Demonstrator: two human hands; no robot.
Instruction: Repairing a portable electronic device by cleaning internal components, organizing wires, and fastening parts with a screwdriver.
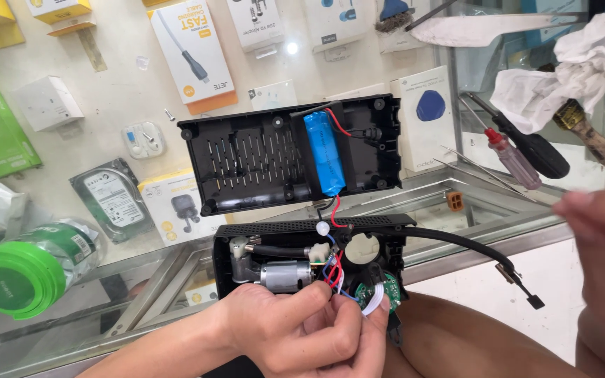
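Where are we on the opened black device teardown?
Done: the black cover is off and lies inside-up on the glass counter, blue battery cell seated in it, red and black leads running to the base. In hand: the left hand grips the wires beside the silver motor and green circuit board. The right hand hovers empty, blurred. Left: the cover remains off; the red-handled screwdriver lies unused.

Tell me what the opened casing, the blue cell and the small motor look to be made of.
Casing: black moulded plastic, matt, with slotted vents and screw posts. Blue cell: glossy plastic sleeve, likely over metal. Motor: bare silvery metal can, dull sheen. Left hand grips wires beside it.
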